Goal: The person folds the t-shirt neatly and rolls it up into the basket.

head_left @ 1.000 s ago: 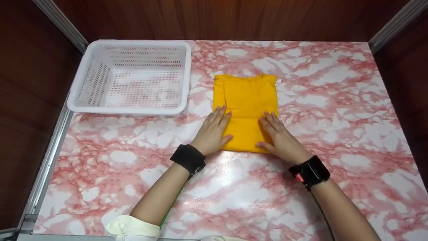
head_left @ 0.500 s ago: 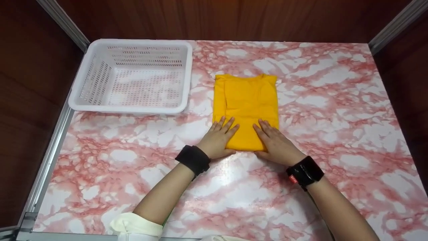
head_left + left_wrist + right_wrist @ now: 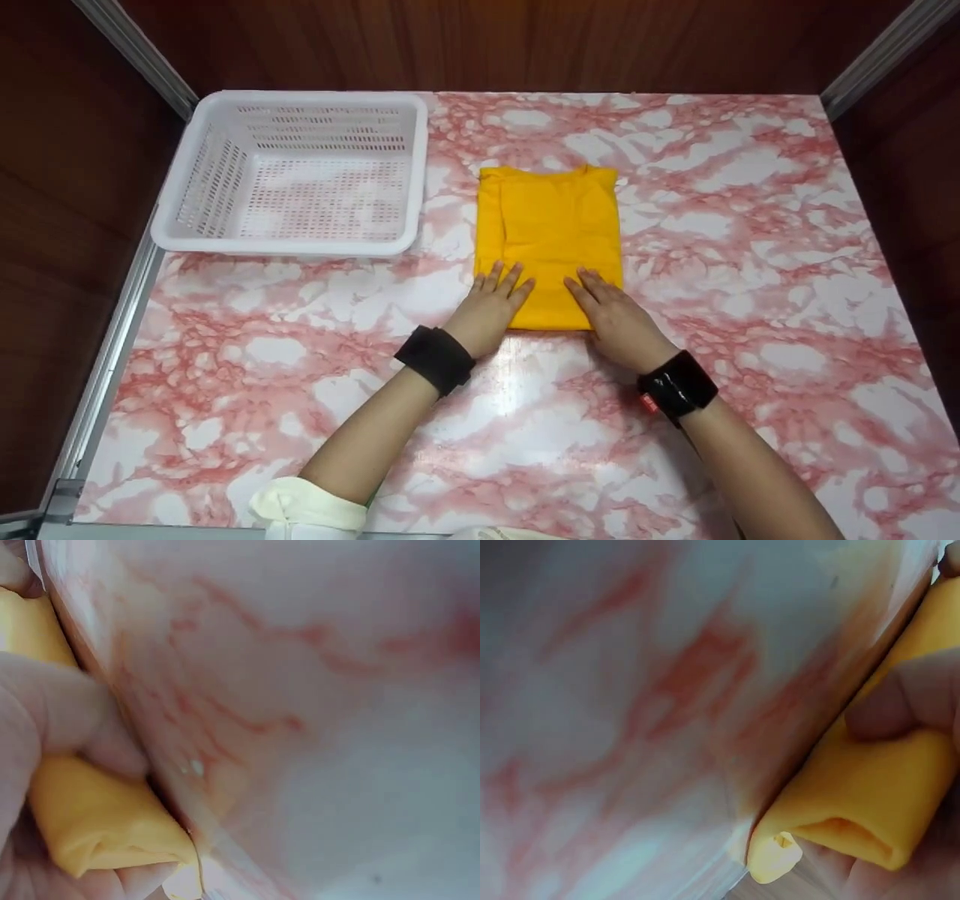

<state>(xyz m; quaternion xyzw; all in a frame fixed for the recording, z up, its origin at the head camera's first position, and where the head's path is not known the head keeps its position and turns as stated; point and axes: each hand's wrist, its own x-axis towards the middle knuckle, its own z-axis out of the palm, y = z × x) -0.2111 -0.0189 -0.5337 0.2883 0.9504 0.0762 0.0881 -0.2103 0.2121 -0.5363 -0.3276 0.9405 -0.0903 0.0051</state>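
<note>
A folded yellow T-shirt [image 3: 559, 217] lies flat on the table, neckline at the far end. Over its near left corner is my left hand [image 3: 486, 319], fingers spread on top and the thumb hidden from above. My right hand [image 3: 621, 324] mirrors it at the near right corner. In the left wrist view, the left thumb [image 3: 86, 716] lies against the shirt's thick folded edge [image 3: 112, 817], with fingers on its other side. The right wrist view likewise has the right thumb [image 3: 904, 701] pressing the rolled fold [image 3: 870, 787], fingers behind it.
An empty white slotted plastic basket [image 3: 289, 246] stands at the back left of the red-and-white marbled table [image 3: 750, 300]. Dark wood panels [image 3: 487, 45] with metal edging enclose the back and both sides. Black bands [image 3: 436, 360] circle both wrists.
Both hands have drawn back toward the shirt's near edge and slightly inward. Their thumbs moved off the top of the cloth to that edge, which has shifted slightly away from the body.
</note>
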